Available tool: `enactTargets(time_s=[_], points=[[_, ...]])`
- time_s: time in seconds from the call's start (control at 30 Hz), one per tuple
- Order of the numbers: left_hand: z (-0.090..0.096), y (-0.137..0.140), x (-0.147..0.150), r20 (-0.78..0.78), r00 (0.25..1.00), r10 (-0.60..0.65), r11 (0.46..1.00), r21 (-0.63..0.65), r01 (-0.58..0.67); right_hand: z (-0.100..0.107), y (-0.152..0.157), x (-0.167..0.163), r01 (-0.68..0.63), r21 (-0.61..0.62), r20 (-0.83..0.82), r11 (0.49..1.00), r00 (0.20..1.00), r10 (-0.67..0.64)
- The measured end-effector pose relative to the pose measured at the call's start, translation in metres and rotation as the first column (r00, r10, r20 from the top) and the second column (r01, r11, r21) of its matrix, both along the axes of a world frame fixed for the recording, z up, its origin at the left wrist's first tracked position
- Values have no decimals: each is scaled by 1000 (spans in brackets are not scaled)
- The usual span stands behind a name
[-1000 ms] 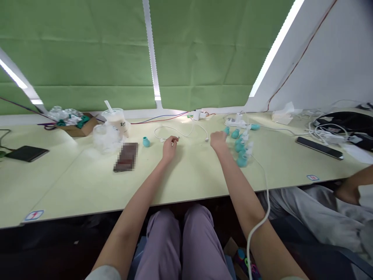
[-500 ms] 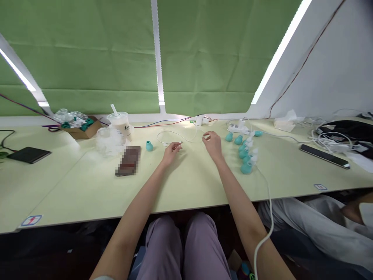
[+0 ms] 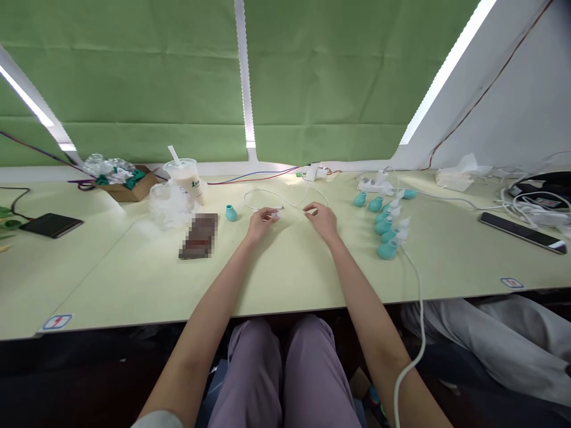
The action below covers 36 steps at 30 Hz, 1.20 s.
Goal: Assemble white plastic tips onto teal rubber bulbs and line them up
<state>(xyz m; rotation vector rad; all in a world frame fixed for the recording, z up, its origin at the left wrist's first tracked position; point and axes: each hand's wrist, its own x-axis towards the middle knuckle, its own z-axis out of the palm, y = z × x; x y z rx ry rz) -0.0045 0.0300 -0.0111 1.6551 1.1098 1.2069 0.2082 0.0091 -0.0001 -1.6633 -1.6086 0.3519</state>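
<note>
My left hand is closed at the fingertips around a small whitish, see-through piece, too small to name. Just beyond those fingers lies the plug end of a thin white cable, which loops over the table. My right hand is pinched near the cable's loop; what its fingertips hold, if anything, I cannot make out. A teal bulb-shaped piece with an open neck stands left of my left hand. Several similar teal bulbs, some with whitish translucent tops, form a row right of my right hand.
To the left are a blurred-out flat object, a drink cup with a straw, a plastic bag and a cardboard box. A power strip, a phone and tangled cables are at right. Another person's leg shows below the table.
My left fingers have closed, and a whitish piece now shows at their tips. My right hand has moved slightly left, closer to the left one. The whole view has shifted a little.
</note>
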Motion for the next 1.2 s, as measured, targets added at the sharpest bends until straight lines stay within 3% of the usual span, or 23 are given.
enactTargets(time_s=[0.07,0.17,0.5,0.57,0.63,0.7,0.77,0.87,1.2], points=[[-1,-1,2,-46,999,2,1000,3,-2,-3,1,14,54,-71,98,996,994,-47],[-2,-3,6,-103,995,-12,1000,15,13,-9,0,20,18,-143,190,990,982,10],[-2,-10,10,-190,981,-44,997,48,54,-17,7,2,-54,-43,321,998,945,66],[-2,-11,12,-194,979,-59,996,48,70,-15,7,0,-54,-46,237,997,970,63],[-3,-11,13,-191,979,-76,995,46,87,-12,7,-3,-86,-52,35,995,996,88],[-3,-11,14,-189,978,-85,994,46,95,-8,6,-8,-177,-10,-183,984,968,172],[-2,-11,14,-190,979,-76,995,52,88,-6,4,-12,-287,54,-301,957,909,289],[-1,-12,15,-195,979,-64,995,63,77,-6,0,-18,-379,61,-331,924,865,377],[-5,-12,18,-166,984,-69,993,79,83,-6,-3,-22,-391,47,-306,919,870,386]])
